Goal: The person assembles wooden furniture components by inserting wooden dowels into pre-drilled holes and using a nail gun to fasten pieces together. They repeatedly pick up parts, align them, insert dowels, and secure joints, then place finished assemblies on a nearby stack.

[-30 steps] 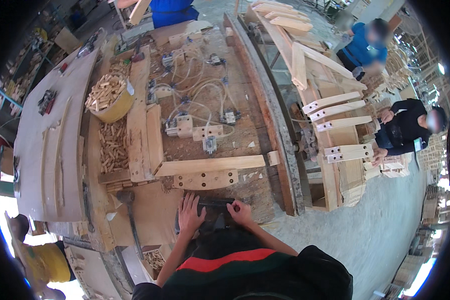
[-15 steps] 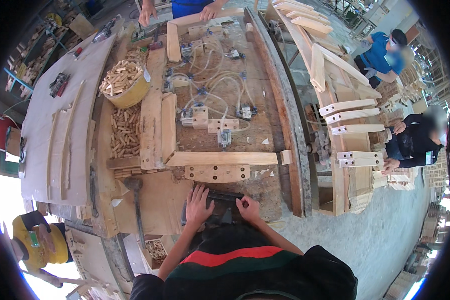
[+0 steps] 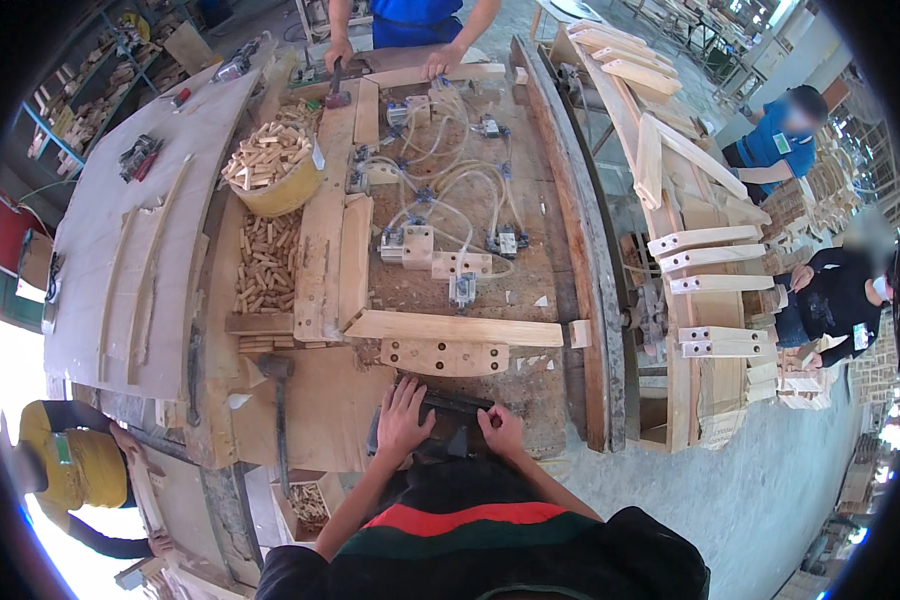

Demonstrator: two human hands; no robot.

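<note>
My left hand [image 3: 402, 422] lies with fingers stretched over the left part of a flat black thing [image 3: 453, 402] at the bench's near edge. I cannot make out what kind of thing it is. At its right end my right hand [image 3: 501, 430] is closed, thumb and fingers on the edge. Just beyond my hands a wooden block with several dark holes [image 3: 445, 357] is fixed to the board. Behind it lies a wooden rail [image 3: 455, 328], meeting an upright wooden piece [image 3: 355, 257] at its left end.
Clear hoses [image 3: 460, 185] and metal clamps cover the board. A yellow tub of dowels [image 3: 275, 170] and a mallet [image 3: 277, 385] are on the left. Across the bench, a person in blue holds a hammer [image 3: 338, 97]. Drilled wooden pieces [image 3: 715, 284] line the right-hand bench.
The view has shifted slightly. The person across the bench now grips the hammer in one hand, which was empty before. At lower left, the person in yellow has moved. My hands stay put.
</note>
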